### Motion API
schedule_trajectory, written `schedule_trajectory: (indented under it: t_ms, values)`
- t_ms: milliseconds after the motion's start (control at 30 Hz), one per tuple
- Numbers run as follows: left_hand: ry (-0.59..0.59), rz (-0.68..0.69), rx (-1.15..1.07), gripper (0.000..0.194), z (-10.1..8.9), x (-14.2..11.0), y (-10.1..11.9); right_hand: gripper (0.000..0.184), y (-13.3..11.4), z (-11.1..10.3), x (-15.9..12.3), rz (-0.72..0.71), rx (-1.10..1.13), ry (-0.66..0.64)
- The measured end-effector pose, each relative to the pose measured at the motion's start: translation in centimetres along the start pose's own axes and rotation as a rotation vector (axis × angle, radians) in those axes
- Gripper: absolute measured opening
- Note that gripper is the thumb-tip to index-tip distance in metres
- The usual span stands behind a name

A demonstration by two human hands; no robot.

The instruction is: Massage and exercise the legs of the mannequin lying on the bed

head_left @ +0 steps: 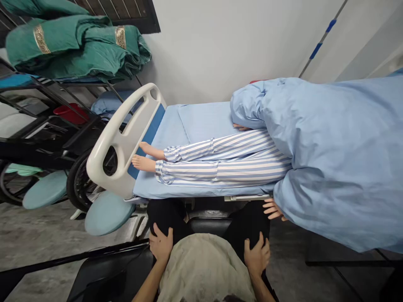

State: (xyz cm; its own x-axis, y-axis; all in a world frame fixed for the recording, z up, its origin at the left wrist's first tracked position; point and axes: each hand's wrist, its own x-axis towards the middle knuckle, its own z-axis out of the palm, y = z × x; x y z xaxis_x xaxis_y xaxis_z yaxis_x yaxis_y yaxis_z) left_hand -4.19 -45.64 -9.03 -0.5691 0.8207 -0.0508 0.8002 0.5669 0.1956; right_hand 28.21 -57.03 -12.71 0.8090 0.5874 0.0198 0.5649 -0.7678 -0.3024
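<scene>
My left hand (161,243) lies on my left knee, its fingers spread over the black trousers (166,214). On the other leg rests my right hand (257,253), fingers apart and nothing in it. In front of my knees is a bed with a light blue sheet (201,119). A life-size figure, apparently a manikin, lies there in blue-and-white striped trousers (239,167), its bare feet (145,163) by the footboard. A light blue quilt (340,151) hides its upper body. One of its hands (273,209) hangs out over the bed's near edge.
A white footboard (94,163) with a blue panel closes the bed's left end. Beyond it stand wheelchairs (78,180), round pale blue stools (108,213), a red basin (71,113) and a rack holding folded green quilts (82,46). A pole (321,40) leans by the wall.
</scene>
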Motion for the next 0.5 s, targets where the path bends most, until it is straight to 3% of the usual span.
schedule_trajectory:
  t_ms: [100,167,233,300,433,500]
  values:
    - [0.127,0.169,0.068,0.072,0.9,0.6,-0.2,0.063,0.7,0.2,-0.3,-0.050,0.039,0.041]
    - [0.082,0.413,0.103,0.060,1.0,1.0,0.2,0.064,0.8,0.0,-0.4,-0.066,0.054,0.036]
    - [-0.086,0.668,0.134,0.051,1.2,1.3,1.4,0.065,0.9,-0.3,-0.5,-0.066,0.077,0.023]
    - [-0.301,0.820,0.169,0.053,1.9,1.3,3.3,0.066,0.8,-0.8,-0.5,-0.054,0.117,0.012]
    - [-0.728,0.833,0.296,0.081,4.9,0.1,7.4,0.066,0.7,-1.3,-0.5,-0.035,0.225,-0.022]
    - [-0.862,0.796,0.375,0.098,6.5,-0.6,8.6,0.066,0.9,-1.3,-0.6,-0.032,0.286,-0.039]
